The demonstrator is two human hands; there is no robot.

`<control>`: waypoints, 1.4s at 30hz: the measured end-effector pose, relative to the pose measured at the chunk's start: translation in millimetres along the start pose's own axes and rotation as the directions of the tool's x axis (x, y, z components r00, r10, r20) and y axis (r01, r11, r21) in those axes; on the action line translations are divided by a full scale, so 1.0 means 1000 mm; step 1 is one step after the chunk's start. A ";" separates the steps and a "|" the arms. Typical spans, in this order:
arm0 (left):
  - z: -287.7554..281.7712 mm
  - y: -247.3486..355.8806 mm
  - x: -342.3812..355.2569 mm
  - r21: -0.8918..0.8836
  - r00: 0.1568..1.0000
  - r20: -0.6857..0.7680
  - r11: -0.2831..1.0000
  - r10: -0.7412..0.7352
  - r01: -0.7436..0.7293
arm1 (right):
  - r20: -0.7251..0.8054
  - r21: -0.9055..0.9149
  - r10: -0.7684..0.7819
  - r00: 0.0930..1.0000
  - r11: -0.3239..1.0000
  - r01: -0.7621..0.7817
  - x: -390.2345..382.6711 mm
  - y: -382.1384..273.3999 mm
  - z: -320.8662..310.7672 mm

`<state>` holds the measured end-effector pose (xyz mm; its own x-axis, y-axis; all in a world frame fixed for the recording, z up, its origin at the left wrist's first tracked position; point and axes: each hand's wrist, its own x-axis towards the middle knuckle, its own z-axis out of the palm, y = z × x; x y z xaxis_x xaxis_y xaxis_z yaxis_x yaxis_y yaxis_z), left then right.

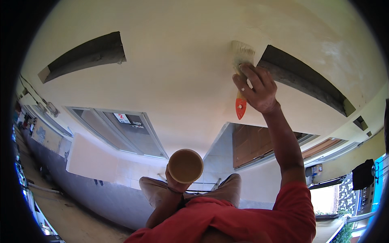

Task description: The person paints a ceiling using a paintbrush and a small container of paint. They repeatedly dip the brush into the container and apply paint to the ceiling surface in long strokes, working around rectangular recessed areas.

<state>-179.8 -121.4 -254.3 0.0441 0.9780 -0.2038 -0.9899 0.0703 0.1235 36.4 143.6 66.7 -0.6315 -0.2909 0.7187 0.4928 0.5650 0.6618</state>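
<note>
My right hand (259, 87) is raised to the cream wall (174, 73), its fingers closed round a flat paintbrush (240, 106) with a red-tipped handle. The brush's pale bristles point up and lie against the wall, just left of a dark slot-like opening (304, 77). White paint spots show on my fingers. Low in front of my body, my left hand (178, 185) grips a round, cup-like container (185, 166) from beneath and the side. Its open top faces up and its inside looks tan; how much it contains I cannot tell.
Another dark opening (87, 56) is cut into the wall at upper left. Below are a grey-framed window (125, 125) and a brown wooden door (251, 143). Wires run to a socket box (52, 108) at left. A black cloth (363, 174) hangs at far right.
</note>
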 end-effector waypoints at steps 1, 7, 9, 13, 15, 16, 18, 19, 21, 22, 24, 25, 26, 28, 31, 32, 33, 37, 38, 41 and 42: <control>-0.002 0.000 -0.001 -0.011 1.000 0.004 1.000 0.002 -0.002 | 0.028 0.038 0.005 1.000 0.999 -0.006 -0.010 -0.010 0.002; -0.003 0.004 -0.007 -0.045 1.000 0.015 0.999 0.019 -0.018 | 0.191 0.405 0.153 0.970 0.888 -0.220 -0.027 -0.027 -0.015; -0.004 0.005 -0.009 -0.088 1.000 -0.005 0.996 0.022 -0.022 | 0.189 0.425 0.241 0.952 0.854 -0.301 -0.009 0.002 -0.015; -0.006 0.007 -0.008 -0.082 0.999 0.033 0.997 0.012 -0.009 | 0.149 0.547 0.508 0.849 0.673 -0.498 0.027 0.076 -0.033; -0.005 0.007 -0.007 -0.049 1.000 0.029 0.999 0.010 -0.008 | -0.026 0.538 0.383 0.923 0.784 -0.310 0.047 0.106 -0.049; -0.006 0.008 -0.008 -0.039 1.000 0.018 0.999 0.025 -0.025 | -0.039 0.456 0.343 0.939 0.842 -0.288 0.057 0.102 -0.050; -0.006 0.008 -0.008 -0.034 0.999 0.005 0.999 0.031 -0.031 | -0.048 0.262 0.258 0.965 0.936 -0.237 0.071 0.088 -0.056; -0.005 0.008 -0.007 -0.036 1.000 0.010 0.999 0.027 -0.027 | -0.008 0.195 0.156 0.988 0.969 -0.152 0.060 0.083 -0.050; -0.001 0.009 -0.008 -0.057 0.999 0.030 0.998 0.015 -0.013 | 0.093 0.023 -0.022 0.995 1.000 0.020 0.033 0.061 -0.038; 0.001 0.009 -0.008 -0.069 0.999 0.034 0.998 0.009 -0.007 | 0.130 -0.010 -0.077 0.988 0.997 0.079 0.016 0.043 -0.032; -0.001 0.010 -0.008 -0.087 1.000 0.009 0.996 0.003 -0.003 | 0.213 0.039 -0.091 0.973 0.996 0.084 -0.023 0.004 -0.025; -0.002 0.010 -0.009 -0.092 1.000 0.004 0.996 0.007 -0.007 | 0.246 0.107 -0.081 0.966 0.993 0.056 -0.034 -0.013 -0.027; -0.009 0.011 -0.009 -0.080 1.000 0.013 0.997 0.014 -0.013 | 0.267 0.193 -0.077 0.961 0.981 0.025 -0.044 -0.025 -0.029; -0.019 0.011 -0.009 -0.064 0.999 0.022 0.997 0.038 -0.037 | 0.373 0.375 0.018 0.928 0.912 -0.168 -0.050 -0.032 -0.035; -0.023 0.011 -0.011 -0.062 0.999 0.021 0.997 0.038 -0.036 | 0.354 0.431 0.136 0.925 0.854 -0.291 -0.034 0.005 -0.032; -0.018 0.011 -0.012 -0.077 0.999 0.022 0.997 0.024 -0.022 | 0.261 0.418 0.166 0.951 0.868 -0.266 -0.019 0.024 -0.031; -0.017 0.011 -0.014 -0.088 0.999 0.020 0.996 0.025 -0.023 | 0.232 0.518 0.243 0.942 0.789 -0.331 -0.008 0.044 -0.028; -0.014 0.011 -0.011 -0.106 1.000 0.012 0.994 -0.011 0.013 | -0.010 0.533 0.291 0.957 0.811 -0.241 0.045 0.101 -0.051; -0.014 0.009 -0.008 -0.102 1.000 0.017 0.994 -0.025 0.026 | -0.025 0.408 0.247 0.969 0.887 -0.216 0.055 0.100 -0.061; -0.018 0.009 -0.019 -0.117 1.000 0.005 0.993 0.003 -0.002 | -0.047 0.166 0.097 0.994 0.982 -0.088 0.054 0.085 -0.054; -0.018 0.009 -0.019 -0.121 1.000 0.013 0.993 -0.007 0.008 | -0.018 0.120 0.024 1.000 0.992 -0.022 0.047 0.082 -0.053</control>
<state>-191.4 -142.6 -266.9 0.0527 0.9799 -0.1923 -0.9985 0.0542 0.0029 79.2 135.2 166.1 -0.6084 -0.2912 0.7383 0.4308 0.6601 0.6154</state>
